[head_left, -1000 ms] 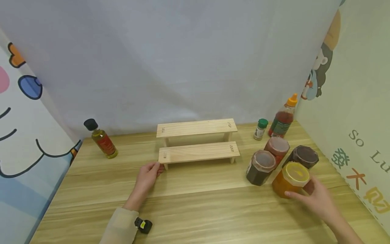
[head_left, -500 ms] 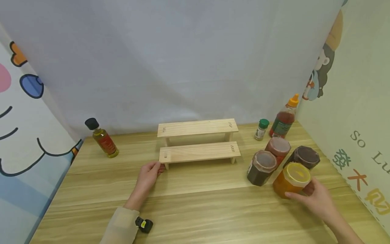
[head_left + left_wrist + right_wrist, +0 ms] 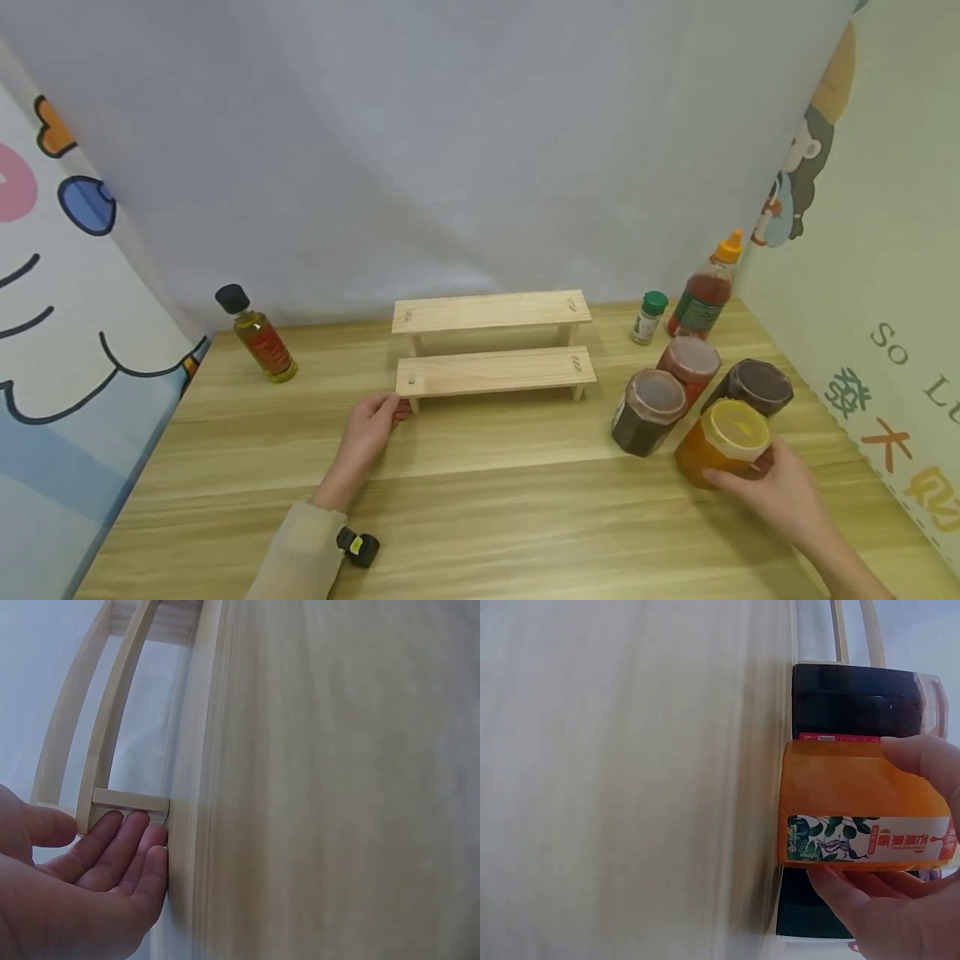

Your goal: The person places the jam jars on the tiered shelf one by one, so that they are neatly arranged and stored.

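At the left front corner of a two-step wooden shelf rack [image 3: 495,372], my left hand [image 3: 366,431] holds the lower board's end. In the left wrist view the thumb [image 3: 52,826] lies at the board's edge and the fingers are bent against the leg. My right hand [image 3: 783,496] grips an orange jam jar [image 3: 855,784] with a yellow lid, thumb on one side and fingers on the other. The jar stands upright on the table. Close around it are a dark jar [image 3: 641,421] to its left, a red jar [image 3: 693,367] behind and another dark jar [image 3: 757,387] behind right.
A small green-capped shaker [image 3: 647,321] and a red sauce bottle [image 3: 705,292] with an orange nozzle stand at the back right. An oil bottle [image 3: 266,342] with a black cap stands at the left. White cloth [image 3: 450,167] hangs behind the wooden table [image 3: 487,517].
The head view has turned slightly left, so everything appears shifted a little to the right. Both hands keep their holds, and the rack and jars stay in place.
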The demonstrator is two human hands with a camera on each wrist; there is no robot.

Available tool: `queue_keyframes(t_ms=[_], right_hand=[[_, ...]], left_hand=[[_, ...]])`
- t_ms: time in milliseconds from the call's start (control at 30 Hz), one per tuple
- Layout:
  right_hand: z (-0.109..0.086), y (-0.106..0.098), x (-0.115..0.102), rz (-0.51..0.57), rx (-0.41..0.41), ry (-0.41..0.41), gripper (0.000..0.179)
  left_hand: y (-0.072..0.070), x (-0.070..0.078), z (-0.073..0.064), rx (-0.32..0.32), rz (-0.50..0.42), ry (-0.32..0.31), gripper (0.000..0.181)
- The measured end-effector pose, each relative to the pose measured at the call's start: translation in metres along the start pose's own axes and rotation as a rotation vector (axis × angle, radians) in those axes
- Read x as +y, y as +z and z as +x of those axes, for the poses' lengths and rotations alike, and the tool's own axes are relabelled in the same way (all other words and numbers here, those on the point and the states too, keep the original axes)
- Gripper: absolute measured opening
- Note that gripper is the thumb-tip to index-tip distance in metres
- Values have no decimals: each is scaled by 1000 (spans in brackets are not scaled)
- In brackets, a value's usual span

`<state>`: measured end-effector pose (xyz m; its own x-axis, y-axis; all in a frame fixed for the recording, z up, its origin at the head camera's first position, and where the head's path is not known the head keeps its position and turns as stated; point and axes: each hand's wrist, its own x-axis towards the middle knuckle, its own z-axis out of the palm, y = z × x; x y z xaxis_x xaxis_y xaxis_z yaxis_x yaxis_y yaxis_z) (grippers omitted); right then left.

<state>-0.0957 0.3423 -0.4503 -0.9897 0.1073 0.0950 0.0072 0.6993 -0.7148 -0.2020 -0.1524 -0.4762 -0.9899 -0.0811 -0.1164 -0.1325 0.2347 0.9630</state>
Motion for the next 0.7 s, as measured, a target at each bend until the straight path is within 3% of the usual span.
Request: queue_keyframes(t_ms=[300,500,700], right_hand=[[1,0,-5,-14,-20,36,81],[1,-1,-3,-42,39,25,74],[1,2,-4,48,73,-11,73]], left_hand=[[-1,0,-1,1,22,1,35],[1,1,0,1,25,3,36],[-1,0,0,-3,36,5,36]])
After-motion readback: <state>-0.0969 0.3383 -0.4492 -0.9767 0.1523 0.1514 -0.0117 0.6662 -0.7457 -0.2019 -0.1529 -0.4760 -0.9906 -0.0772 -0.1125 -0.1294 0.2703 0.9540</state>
